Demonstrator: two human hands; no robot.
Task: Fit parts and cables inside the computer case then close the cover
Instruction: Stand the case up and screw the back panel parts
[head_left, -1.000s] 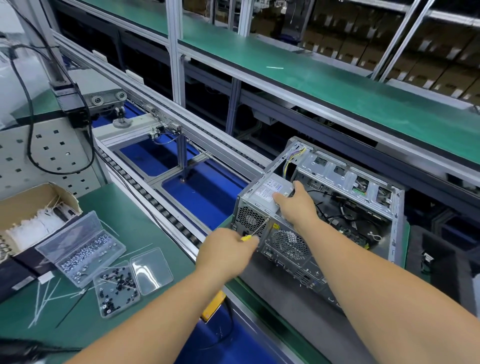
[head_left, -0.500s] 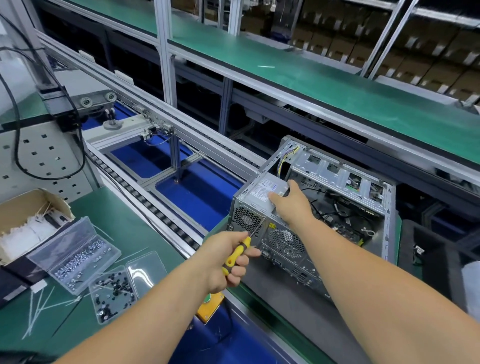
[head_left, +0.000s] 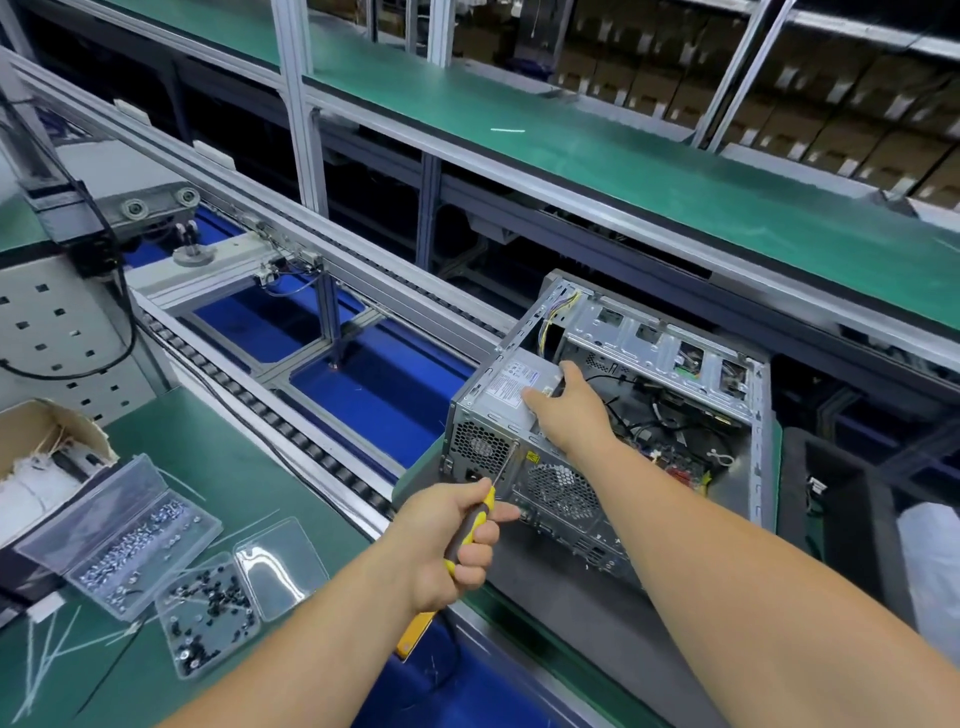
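Left hand: the left hand (head_left: 451, 540) is curled tight around the yellow and black handle of a screwdriver (head_left: 475, 519).
Screwdriver tip: the thin metal end points up at the back of the computer case (head_left: 524, 478), close to the corner by the top vent holes. I cannot tell if it touches.
Right hand: the right hand (head_left: 571, 410) reaches over the case. Its thumb and fingers hold the gray power box (head_left: 511, 384) with the white sticker, at the top back corner.
Computer case: it lies on its side, just past both hands, on a dark mat (head_left: 571, 623). The open side faces up and black cables (head_left: 649, 415) show inside.
Near the left arm: clear screw boxes (head_left: 130, 540) sit on the green table (head_left: 218, 467).
Behind: a roller track (head_left: 291, 426) runs past the case.
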